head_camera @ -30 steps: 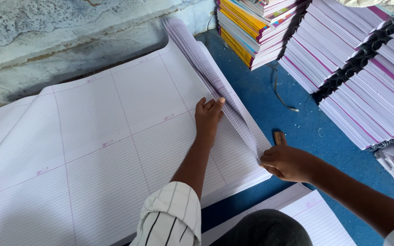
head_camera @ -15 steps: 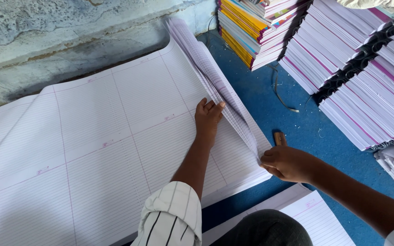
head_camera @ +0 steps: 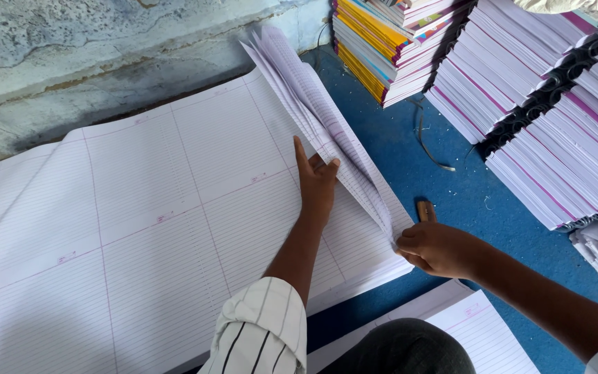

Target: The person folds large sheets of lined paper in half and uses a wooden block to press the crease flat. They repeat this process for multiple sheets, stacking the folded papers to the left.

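Compared with a second ago, the lifted sheaf of sheets [head_camera: 327, 131] stands a little more fanned, its upper leaves splaying apart near the wall, and the left hand [head_camera: 316, 181] has crept slightly further up under it; the right hand barely shifts. That left hand lies flat on the big stack of ruled sheets [head_camera: 147, 228], fingers together and pressed against the fold. The right hand [head_camera: 437, 249] pinches the near corner of the sheaf between thumb and fingers, at the stack's right edge on the blue floor [head_camera: 465, 194]. One small brown tool [head_camera: 426, 210] lies just behind that hand. I count three piles of bound books [head_camera: 541, 118] at the right, though the far ones may be more. One second ruled stack [head_camera: 479, 332] lies near the person's knee.
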